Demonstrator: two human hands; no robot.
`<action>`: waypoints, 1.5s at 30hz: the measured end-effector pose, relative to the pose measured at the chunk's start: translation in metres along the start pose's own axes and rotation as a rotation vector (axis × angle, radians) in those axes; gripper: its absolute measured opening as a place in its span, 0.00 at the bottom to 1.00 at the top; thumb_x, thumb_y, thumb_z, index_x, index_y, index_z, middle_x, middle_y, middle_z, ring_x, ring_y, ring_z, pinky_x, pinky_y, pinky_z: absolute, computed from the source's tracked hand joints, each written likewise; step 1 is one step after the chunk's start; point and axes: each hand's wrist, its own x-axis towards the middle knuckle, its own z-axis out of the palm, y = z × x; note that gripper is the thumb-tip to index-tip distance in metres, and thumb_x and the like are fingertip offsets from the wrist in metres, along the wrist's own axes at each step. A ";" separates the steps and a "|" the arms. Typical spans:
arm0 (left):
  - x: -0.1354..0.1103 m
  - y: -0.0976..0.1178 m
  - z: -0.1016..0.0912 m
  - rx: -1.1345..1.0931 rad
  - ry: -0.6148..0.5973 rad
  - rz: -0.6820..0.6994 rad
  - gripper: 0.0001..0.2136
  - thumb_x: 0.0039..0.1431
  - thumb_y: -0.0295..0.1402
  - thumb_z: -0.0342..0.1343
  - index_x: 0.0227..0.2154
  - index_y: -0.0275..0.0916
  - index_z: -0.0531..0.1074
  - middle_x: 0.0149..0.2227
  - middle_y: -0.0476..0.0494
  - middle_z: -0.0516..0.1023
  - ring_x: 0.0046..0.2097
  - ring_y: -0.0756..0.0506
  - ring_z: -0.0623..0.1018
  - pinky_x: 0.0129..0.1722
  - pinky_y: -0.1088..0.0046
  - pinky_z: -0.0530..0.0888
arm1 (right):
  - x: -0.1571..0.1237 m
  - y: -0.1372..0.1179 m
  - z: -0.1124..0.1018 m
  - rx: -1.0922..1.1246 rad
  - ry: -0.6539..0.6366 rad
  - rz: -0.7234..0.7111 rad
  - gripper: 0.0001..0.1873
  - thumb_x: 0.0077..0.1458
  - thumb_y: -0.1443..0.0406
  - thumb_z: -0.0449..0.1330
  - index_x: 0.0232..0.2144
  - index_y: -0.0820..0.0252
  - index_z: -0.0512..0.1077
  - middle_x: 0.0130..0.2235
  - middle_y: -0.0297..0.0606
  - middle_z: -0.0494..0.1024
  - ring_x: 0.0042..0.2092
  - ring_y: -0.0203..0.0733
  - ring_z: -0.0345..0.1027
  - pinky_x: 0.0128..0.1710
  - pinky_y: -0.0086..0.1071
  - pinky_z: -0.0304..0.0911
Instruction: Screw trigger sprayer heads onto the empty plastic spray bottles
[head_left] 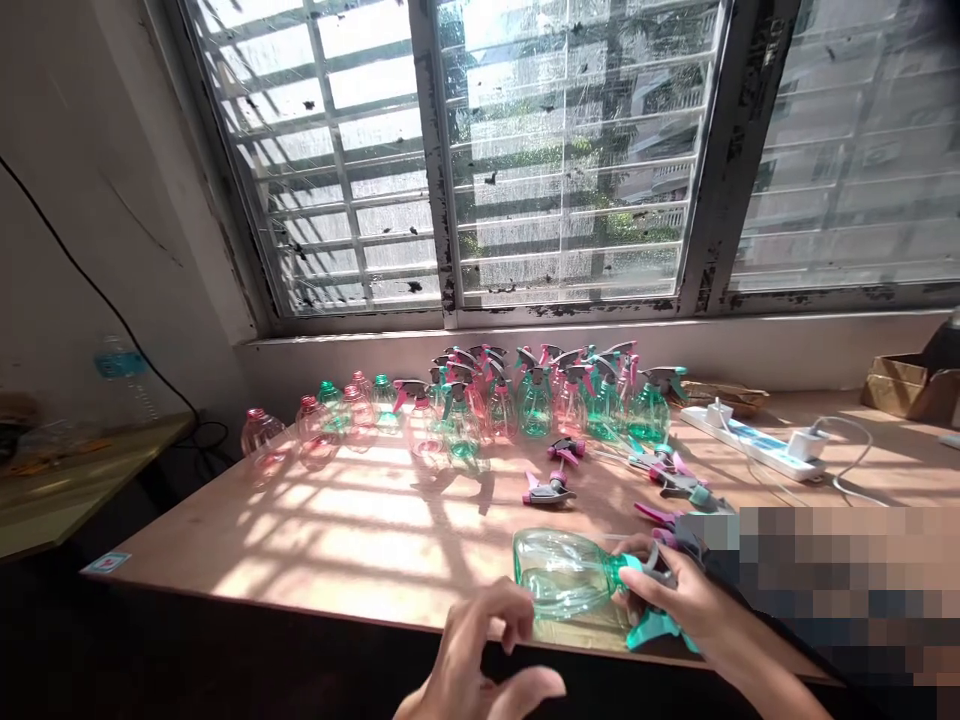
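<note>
A clear green spray bottle [562, 575] lies on its side above the table's front edge, its base pointing left. My right hand [671, 590] is closed around its neck and grey-and-teal trigger head, with the teal trigger [651, 630] hanging below the fingers. Just left of and below the bottle's base, my left hand [484, 645] is open, its thumb and curled fingers apart and nothing between them. Beyond the bottle lie loose pink-and-grey spray heads [551, 490]. More spray heads [679, 485], some teal, lie farther right, partly hidden by my right hand.
Several pink and green bottles with spray heads [536, 405] stand at the back of the wooden table [322, 540]. Bottles without spray heads [315, 425] stand left of them. A white power strip [754, 445] with plugs and a cardboard box [911, 385] are at the right.
</note>
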 end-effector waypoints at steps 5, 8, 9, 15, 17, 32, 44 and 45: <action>0.037 0.009 -0.043 -0.090 0.554 0.015 0.31 0.66 0.60 0.45 0.64 0.46 0.59 0.61 0.35 0.66 0.58 0.34 0.69 0.60 0.52 0.66 | 0.001 0.003 -0.001 -0.036 0.012 -0.014 0.22 0.50 0.50 0.70 0.40 0.58 0.73 0.21 0.31 0.79 0.24 0.45 0.72 0.31 0.42 0.68; 0.051 0.011 -0.052 -0.126 0.360 -0.096 0.30 0.67 0.58 0.45 0.63 0.45 0.65 0.62 0.34 0.68 0.61 0.31 0.67 0.60 0.51 0.67 | 0.001 0.000 0.002 0.011 -0.011 -0.002 0.22 0.49 0.51 0.71 0.39 0.58 0.73 0.19 0.30 0.78 0.23 0.44 0.73 0.29 0.40 0.69; 0.052 0.010 -0.053 -0.133 0.311 -0.104 0.29 0.65 0.57 0.50 0.61 0.44 0.69 0.59 0.34 0.71 0.61 0.30 0.68 0.59 0.51 0.68 | 0.001 -0.002 0.003 0.028 -0.017 -0.001 0.22 0.49 0.52 0.72 0.39 0.58 0.73 0.19 0.30 0.78 0.22 0.44 0.73 0.28 0.39 0.68; 0.049 0.006 -0.047 -0.249 0.165 -0.128 0.28 0.56 0.49 0.66 0.57 0.43 0.75 0.54 0.38 0.75 0.59 0.30 0.69 0.59 0.54 0.69 | 0.000 -0.007 0.005 0.041 -0.005 -0.012 0.22 0.48 0.52 0.73 0.38 0.59 0.75 0.21 0.32 0.81 0.24 0.44 0.74 0.27 0.38 0.68; 0.048 0.005 -0.047 -0.312 0.154 -0.135 0.30 0.54 0.45 0.69 0.59 0.44 0.73 0.55 0.39 0.74 0.59 0.31 0.70 0.60 0.55 0.68 | 0.000 -0.006 0.004 0.038 0.002 -0.006 0.22 0.48 0.53 0.73 0.39 0.59 0.75 0.23 0.34 0.81 0.26 0.45 0.76 0.29 0.40 0.69; 0.042 -0.008 -0.041 -0.530 0.094 -0.121 0.48 0.52 0.24 0.68 0.71 0.53 0.50 0.60 0.35 0.70 0.57 0.34 0.75 0.49 0.59 0.77 | -0.002 -0.007 0.006 0.046 -0.050 -0.001 0.25 0.47 0.51 0.73 0.40 0.59 0.74 0.21 0.32 0.79 0.24 0.45 0.74 0.27 0.38 0.67; 0.038 -0.010 -0.043 -0.611 0.095 -0.102 0.48 0.53 0.31 0.71 0.71 0.55 0.48 0.58 0.37 0.70 0.55 0.35 0.76 0.48 0.62 0.77 | -0.004 -0.012 0.007 0.022 -0.015 -0.005 0.25 0.46 0.51 0.74 0.40 0.59 0.75 0.22 0.32 0.80 0.25 0.43 0.72 0.29 0.36 0.66; 0.038 -0.011 -0.043 -0.590 0.090 -0.108 0.48 0.55 0.32 0.70 0.72 0.55 0.46 0.57 0.37 0.70 0.54 0.36 0.76 0.46 0.63 0.77 | -0.003 -0.012 0.007 0.020 -0.006 -0.003 0.25 0.46 0.50 0.74 0.40 0.59 0.75 0.22 0.32 0.80 0.25 0.43 0.72 0.28 0.36 0.66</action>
